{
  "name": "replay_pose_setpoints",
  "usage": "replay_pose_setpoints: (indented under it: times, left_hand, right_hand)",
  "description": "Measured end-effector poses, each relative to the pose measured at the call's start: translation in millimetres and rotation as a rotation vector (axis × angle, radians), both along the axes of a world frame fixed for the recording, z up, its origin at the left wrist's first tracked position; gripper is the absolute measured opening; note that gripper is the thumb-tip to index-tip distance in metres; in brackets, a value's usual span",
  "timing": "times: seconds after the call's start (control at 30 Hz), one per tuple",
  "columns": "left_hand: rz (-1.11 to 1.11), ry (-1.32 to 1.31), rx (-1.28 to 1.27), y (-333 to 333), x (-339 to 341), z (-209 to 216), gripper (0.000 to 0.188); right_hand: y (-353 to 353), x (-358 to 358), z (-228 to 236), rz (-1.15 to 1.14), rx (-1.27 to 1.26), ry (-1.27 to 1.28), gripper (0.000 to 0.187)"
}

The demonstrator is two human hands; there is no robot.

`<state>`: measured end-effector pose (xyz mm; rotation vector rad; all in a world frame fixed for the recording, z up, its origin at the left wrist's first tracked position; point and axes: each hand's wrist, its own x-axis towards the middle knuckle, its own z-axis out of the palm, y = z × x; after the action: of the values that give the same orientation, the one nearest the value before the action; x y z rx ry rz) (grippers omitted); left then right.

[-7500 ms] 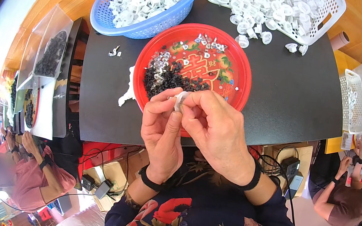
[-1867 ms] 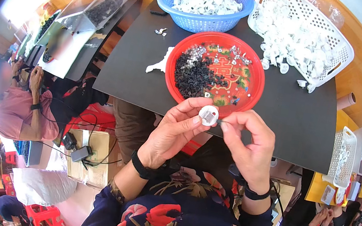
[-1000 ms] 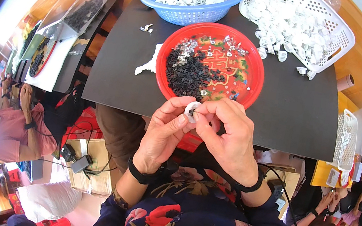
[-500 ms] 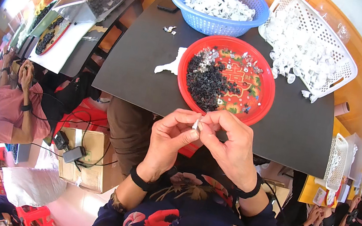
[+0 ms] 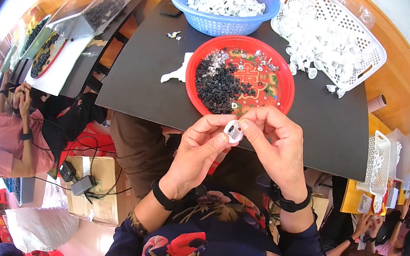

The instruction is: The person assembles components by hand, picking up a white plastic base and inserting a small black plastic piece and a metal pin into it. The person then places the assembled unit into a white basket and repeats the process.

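Observation:
Between the thumb and fingers of my left hand (image 5: 195,151) is a small round white plastic piece (image 5: 234,133), its face with dark marks turned up toward me. My right hand (image 5: 278,151) pinches at the upper right edge of the same piece; whether a tiny part is also between those fingertips is hidden. Just beyond my hands lies a red round tray (image 5: 286,90) with a printed pattern. A heap of small black parts (image 5: 217,86) fills its left side, and shiny clear bits (image 5: 267,62) lie along its far side.
Behind the tray stand a blue basket (image 5: 222,24) of white pieces and a tipped white basket (image 5: 368,74) spilling similar ones onto the dark table (image 5: 137,79). A torn white scrap (image 5: 176,71) lies left of the tray. Co-workers (image 5: 11,133) sit at both sides; a cardboard box (image 5: 96,196) with cables stands lower left.
The white piece has been turned from edge-on to face-up between my fingers. My right hand has shifted slightly right and up. The table and trays sit further left in view.

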<state>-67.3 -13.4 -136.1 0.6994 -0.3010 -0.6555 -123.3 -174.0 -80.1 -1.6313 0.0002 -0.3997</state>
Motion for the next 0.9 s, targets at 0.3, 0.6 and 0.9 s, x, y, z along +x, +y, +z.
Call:
replay_pose_setpoints:
  times: [0.3,0.6,0.9]
  left_hand:
    - [0.012,-0.018,0.002,-10.4,15.2,-6.9,0.036]
    - [0.083,-0.047,0.081,-16.2,27.5,-12.1,0.034]
    - [0.207,-0.085,0.097,-22.0,25.0,-14.5,0.032]
  right_hand:
    - [-4.2,8.1,-4.8,-0.094,-0.381,-0.063,0.010]
    - [-12.4,21.1,-5.4,-0.055,-0.353,-0.026,0.012]
    - [-15.3,29.2,-18.5,-0.037,-0.345,-0.044,0.013]
